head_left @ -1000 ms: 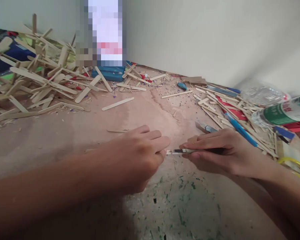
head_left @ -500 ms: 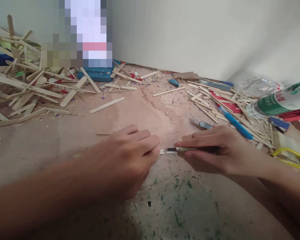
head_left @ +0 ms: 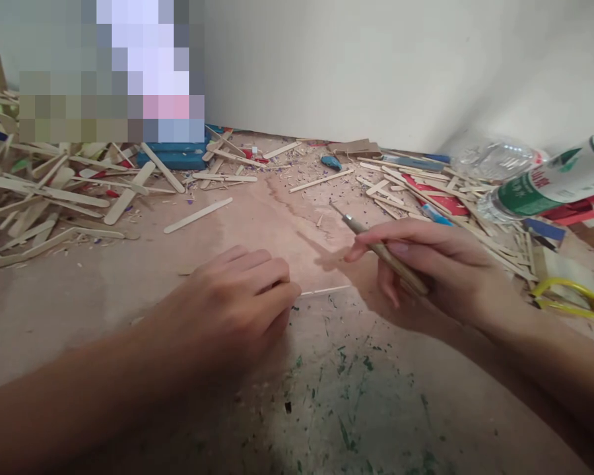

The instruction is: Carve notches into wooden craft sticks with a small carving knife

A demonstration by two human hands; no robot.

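One thin pale wooden sliver lies pinched under the left hand on the desk; the right hand grips a brown wooden-handled knife, now lifted off it.

Head camera looks down, close over worktop.

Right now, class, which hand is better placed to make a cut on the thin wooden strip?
Likely the right hand: it holds the knife, lifted close above the strip. The left hand is busy holding that strip's other end down on the table.
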